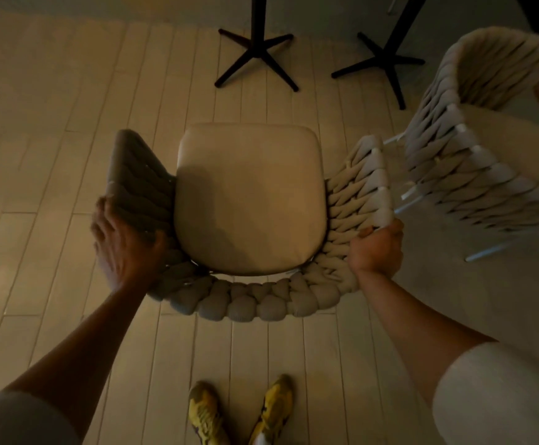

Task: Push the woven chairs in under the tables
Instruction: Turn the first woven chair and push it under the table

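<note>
A beige woven chair with a smooth seat cushion stands right in front of me, seen from above, its back toward me. My left hand grips the left side of its woven backrest. My right hand grips the right side where the arm meets the back. Two black table pedestals with cross-shaped feet, one straight ahead and one to its right, stand beyond the chair's front. The tabletops are out of the frame.
A second woven chair stands close at the right, its white legs near my chair's right arm. Pale plank flooring stretches to the left. My two feet in yellow shoes stand behind the chair.
</note>
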